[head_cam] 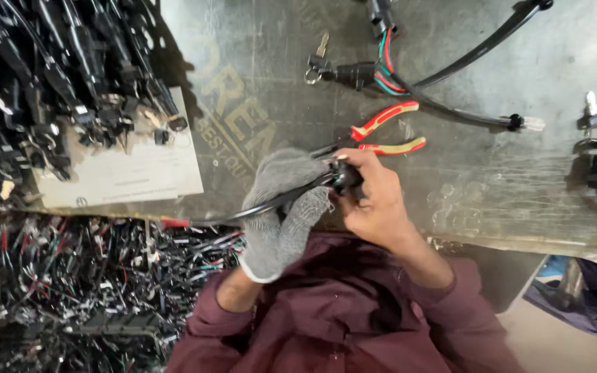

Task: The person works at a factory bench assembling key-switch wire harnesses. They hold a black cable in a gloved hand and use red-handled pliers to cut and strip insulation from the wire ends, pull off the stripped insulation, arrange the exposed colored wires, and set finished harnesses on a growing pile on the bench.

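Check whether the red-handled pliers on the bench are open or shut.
Open: the pliers lie with their two handles spread apart; the jaws are hidden behind the right hand.

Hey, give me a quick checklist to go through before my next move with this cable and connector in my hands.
1. Left hand gloved, gripping the black cable: ok.
2. Right hand bare, pinching the black connector: ok.
3. Red and yellow pliers lying on the bench just beyond the hands: ok.
4. Key switch assembly lying apart from the hands: ok.
5. Connector seating on the cable: cannot tell, fingers hide it.
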A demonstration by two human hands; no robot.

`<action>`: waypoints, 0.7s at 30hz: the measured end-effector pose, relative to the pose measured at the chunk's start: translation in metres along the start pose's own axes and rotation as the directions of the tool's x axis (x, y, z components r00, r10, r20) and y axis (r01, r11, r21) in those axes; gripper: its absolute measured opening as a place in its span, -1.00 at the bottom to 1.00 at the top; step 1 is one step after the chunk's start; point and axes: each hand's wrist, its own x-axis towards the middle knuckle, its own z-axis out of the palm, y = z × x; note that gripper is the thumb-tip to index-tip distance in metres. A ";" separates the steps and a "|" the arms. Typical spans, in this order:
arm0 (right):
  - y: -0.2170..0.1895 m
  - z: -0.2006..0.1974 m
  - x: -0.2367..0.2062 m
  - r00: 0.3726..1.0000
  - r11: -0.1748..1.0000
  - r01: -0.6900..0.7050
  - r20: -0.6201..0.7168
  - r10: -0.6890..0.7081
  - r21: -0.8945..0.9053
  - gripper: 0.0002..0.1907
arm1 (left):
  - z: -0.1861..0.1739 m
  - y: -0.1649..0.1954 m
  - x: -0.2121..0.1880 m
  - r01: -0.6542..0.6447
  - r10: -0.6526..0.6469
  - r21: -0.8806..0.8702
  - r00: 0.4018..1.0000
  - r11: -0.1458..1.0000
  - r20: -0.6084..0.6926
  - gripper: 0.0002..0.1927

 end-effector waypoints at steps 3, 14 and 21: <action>-0.008 -0.016 0.005 0.973 0.963 0.126 0.159 -0.167 0.240 -0.40 | -0.023 0.004 0.003 0.034 -0.046 0.140 0.995 0.990 0.087 -0.64; -0.018 -0.021 -0.001 0.944 0.947 0.316 0.122 -0.308 -0.060 -0.37 | -0.016 0.004 0.010 -0.042 -0.008 0.227 0.976 0.973 0.217 -0.68; -0.019 -0.016 -0.001 0.973 0.977 0.213 0.088 -0.213 0.007 -0.39 | -0.004 -0.004 0.005 0.132 -0.172 0.227 0.971 0.965 0.167 -0.47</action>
